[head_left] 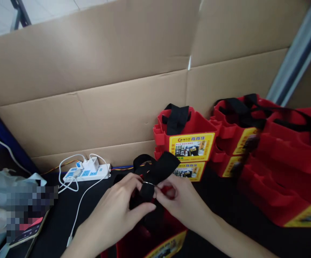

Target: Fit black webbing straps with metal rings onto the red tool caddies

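Note:
A black webbing strap (pixel 164 167) with a thin metal ring or buckle (pixel 148 183) is between my hands, above a red plastic box (pixel 136 247) with a yellow label. My left hand (pixel 120 202) is closed on the strap from the left, its thumb stretched across below the metal piece. From the right, my right hand (pixel 180 195) pinches the strap beside the metal, fingers curled. The strap's folds and my fingers hide part of the buckle and the box's near interior.
Stacked red boxes (pixel 198 122) with black straps stand behind and at right (pixel 279 179). A white power strip (pixel 90 173) with cables lies at left, near a partly blurred phone (pixel 33 229). Cardboard (pixel 104 82) walls the back.

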`<act>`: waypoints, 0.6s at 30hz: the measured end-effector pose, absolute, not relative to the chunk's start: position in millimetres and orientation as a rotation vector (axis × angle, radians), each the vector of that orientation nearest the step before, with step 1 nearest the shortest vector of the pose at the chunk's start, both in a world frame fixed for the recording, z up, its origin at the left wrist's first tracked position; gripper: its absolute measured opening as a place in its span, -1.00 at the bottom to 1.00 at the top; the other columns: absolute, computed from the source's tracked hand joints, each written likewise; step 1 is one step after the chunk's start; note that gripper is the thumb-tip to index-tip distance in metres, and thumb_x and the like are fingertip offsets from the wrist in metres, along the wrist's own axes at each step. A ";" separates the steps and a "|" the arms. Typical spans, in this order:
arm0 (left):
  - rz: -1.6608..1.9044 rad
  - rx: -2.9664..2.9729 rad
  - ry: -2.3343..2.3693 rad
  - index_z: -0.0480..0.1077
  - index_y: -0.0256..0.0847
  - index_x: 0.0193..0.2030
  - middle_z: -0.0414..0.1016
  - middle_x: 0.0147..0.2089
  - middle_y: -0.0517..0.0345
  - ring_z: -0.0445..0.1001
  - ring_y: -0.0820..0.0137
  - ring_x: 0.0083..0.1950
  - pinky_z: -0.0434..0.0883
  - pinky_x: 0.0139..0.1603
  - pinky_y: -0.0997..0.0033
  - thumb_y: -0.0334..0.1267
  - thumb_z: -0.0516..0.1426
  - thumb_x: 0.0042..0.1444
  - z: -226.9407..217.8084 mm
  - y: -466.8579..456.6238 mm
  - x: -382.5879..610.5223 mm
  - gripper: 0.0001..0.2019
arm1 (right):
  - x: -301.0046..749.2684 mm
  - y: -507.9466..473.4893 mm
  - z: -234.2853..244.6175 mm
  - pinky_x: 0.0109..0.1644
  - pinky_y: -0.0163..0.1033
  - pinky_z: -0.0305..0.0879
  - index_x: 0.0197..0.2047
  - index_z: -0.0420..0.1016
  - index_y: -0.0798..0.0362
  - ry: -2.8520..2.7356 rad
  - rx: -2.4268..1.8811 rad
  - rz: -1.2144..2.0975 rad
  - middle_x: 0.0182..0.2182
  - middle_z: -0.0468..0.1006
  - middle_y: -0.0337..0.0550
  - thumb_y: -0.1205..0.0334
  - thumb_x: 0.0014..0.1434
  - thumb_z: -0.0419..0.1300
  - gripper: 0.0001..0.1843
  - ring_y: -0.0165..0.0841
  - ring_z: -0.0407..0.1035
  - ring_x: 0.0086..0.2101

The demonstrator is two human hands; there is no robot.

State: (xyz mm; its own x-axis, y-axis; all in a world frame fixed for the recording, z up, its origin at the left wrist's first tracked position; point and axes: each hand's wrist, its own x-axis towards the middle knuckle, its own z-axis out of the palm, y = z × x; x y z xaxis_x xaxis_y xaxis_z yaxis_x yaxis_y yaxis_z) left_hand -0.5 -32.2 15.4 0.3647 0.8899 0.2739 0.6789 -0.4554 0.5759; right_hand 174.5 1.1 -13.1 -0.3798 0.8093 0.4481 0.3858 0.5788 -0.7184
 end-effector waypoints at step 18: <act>1.031 2.031 1.098 0.28 -0.12 -0.24 0.47 -0.19 0.11 0.43 0.32 -0.20 0.38 -0.26 0.42 -0.12 0.00 0.13 16.5 -91.3 -101.8 -0.84 | 206.6 -2.7 8.4 -0.47 -0.32 0.32 -0.12 0.38 0.06 -1.979 -0.861 0.609 -0.27 0.48 -0.16 0.38 0.14 -0.14 -0.66 -0.48 0.36 -0.55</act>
